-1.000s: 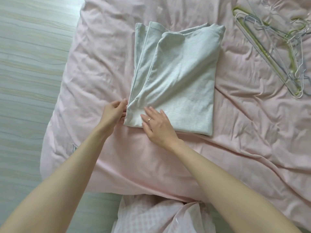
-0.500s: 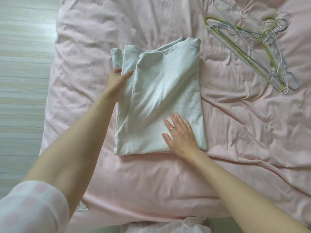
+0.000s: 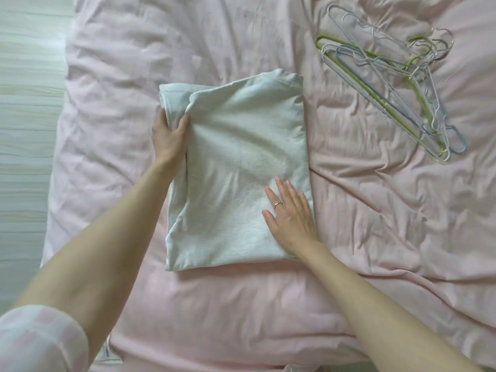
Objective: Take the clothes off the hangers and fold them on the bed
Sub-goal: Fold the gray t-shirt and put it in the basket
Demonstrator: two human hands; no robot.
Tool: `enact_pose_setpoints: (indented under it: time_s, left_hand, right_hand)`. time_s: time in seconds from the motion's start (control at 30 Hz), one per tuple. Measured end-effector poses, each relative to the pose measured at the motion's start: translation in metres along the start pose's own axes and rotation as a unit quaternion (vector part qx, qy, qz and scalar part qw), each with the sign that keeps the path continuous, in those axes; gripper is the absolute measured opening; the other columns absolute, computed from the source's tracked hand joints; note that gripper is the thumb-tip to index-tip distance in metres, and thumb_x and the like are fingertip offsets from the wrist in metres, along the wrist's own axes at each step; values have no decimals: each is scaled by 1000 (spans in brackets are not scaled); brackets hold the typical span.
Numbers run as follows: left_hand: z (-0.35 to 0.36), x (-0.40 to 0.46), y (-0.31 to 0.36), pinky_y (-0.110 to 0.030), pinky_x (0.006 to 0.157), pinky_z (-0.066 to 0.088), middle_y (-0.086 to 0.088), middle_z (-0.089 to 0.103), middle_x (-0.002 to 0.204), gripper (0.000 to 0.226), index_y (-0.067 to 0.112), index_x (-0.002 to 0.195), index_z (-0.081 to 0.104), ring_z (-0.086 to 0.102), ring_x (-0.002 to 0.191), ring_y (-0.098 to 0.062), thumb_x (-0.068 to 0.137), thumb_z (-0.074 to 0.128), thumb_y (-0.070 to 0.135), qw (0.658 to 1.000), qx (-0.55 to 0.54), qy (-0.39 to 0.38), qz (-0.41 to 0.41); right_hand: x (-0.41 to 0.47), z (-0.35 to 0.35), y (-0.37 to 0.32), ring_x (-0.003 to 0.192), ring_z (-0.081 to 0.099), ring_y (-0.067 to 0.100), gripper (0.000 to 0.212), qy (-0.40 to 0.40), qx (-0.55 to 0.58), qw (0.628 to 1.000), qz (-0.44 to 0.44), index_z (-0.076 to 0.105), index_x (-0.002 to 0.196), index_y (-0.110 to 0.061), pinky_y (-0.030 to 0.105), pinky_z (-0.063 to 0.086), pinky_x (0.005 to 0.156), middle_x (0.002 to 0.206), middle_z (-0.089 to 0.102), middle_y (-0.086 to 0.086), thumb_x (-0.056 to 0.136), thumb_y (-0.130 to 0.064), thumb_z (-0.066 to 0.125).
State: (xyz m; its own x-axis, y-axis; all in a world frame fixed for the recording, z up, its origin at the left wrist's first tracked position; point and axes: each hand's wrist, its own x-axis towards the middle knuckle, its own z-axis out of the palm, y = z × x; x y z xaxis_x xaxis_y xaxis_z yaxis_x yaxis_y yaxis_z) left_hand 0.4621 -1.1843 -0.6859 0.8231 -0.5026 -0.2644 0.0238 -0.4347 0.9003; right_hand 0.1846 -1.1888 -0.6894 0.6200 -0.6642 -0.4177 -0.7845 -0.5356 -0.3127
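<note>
**Grey garment folded on the pink bed, both hands on it**

Nearest, a checked sleeve (image 3: 35, 342) covers the left upper arm. The right hand (image 3: 291, 213) lies flat, fingers straight and together, on the near right corner of the folded garment (image 3: 241, 162); a ring (image 3: 278, 204) shows on one finger. Farther up, the left hand (image 3: 169, 135) grips the garment's left edge, thumb on top of a bunched fold. The garment lies mid-bed (image 3: 375, 237). Beyond, to the right and well apart, a pile of hangers (image 3: 397, 84) rests on the cover.
</note>
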Motion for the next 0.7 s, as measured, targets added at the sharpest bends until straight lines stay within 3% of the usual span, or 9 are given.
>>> enact_pose_setpoints:
  time_s: [0.07, 0.13, 0.2, 0.3, 0.43, 0.5, 0.57, 0.63, 0.7]
  left_hand:
    - [0, 8, 0, -30, 83, 47, 3, 57, 91, 26, 11, 108, 53, 58, 86, -16, 83, 55, 19, 997, 47, 50, -25]
    - [-2, 15, 1, -27, 85, 42, -2, 55, 104, 40, 8, 119, 47, 55, 100, -21, 83, 57, 22, 991, 114, 70, -23]
    - [-8, 15, -1, -28, 93, 38, -10, 50, 120, 56, 6, 126, 41, 50, 111, -23, 82, 63, 32, 982, 177, 60, -9]
    - [-22, -4, -15, -28, 92, 38, -9, 55, 122, 67, 6, 125, 44, 53, 112, -24, 79, 67, 49, 975, 202, 12, -86]
    - [-33, -42, -27, -32, 78, 50, -6, 66, 104, 65, 7, 109, 60, 63, 96, -23, 74, 67, 62, 968, 178, -53, -167]
    - [-38, -65, -30, -24, 61, 48, 0, 66, 88, 55, 9, 101, 64, 64, 78, -14, 75, 69, 57, 965, 130, -94, -207]
    - [-42, -88, -32, -26, 67, 53, 3, 67, 86, 49, 11, 105, 65, 65, 79, -13, 74, 75, 47, 956, 67, -133, -253]
    - [-45, -115, -37, -29, 70, 54, 1, 66, 87, 47, 10, 106, 63, 65, 80, -15, 71, 80, 38, 942, 71, -161, -287]
    - [-47, -136, -40, -21, 57, 47, 3, 61, 79, 38, 11, 102, 58, 59, 70, -9, 75, 79, 27, 936, 103, -166, -293]
  right_hand:
    - [0, 4, 2, 146, 12, 20, 69, 25, 16, 999, 11, 34, 145, -22, 42, 7, 116, 157, 16, 2, 85, -50, 16]
    - [-1, 6, 6, 142, 24, 25, 62, 97, 73, 991, 58, 42, 141, -15, 42, 17, 114, 154, 27, 10, 88, -44, 31]
    - [-4, 1, 12, 138, 30, 27, 56, 140, 163, 964, 155, 42, 140, -9, 31, 21, 111, 150, 32, 13, 91, -31, 53]
    - [-11, -4, 26, 123, 43, 26, 53, 145, 274, 908, 282, 46, 132, -4, 29, 31, 101, 134, 44, 12, 87, -24, 64]
    - [-14, -14, 42, 95, 61, 19, 42, 11, 430, 835, 343, 56, 112, 0, 29, 47, 79, 110, 64, 9, 85, -30, 68]
    - [-18, -17, 46, 95, 66, 21, 44, -65, 527, 770, 354, 59, 112, 1, 34, 53, 86, 108, 68, 10, 82, -28, 71]
    - [-21, -21, 46, 99, 67, 28, 41, -112, 593, 707, 368, 60, 114, 3, 43, 51, 93, 109, 69, 15, 81, -20, 72]
    - [-26, -24, 45, 103, 65, 31, 36, -143, 613, 683, 371, 60, 114, 3, 50, 48, 95, 111, 68, 17, 83, -11, 69]
    - [-28, -26, 44, 105, 64, 32, 37, -143, 605, 696, 359, 57, 118, 5, 50, 48, 96, 114, 66, 18, 85, -8, 66]
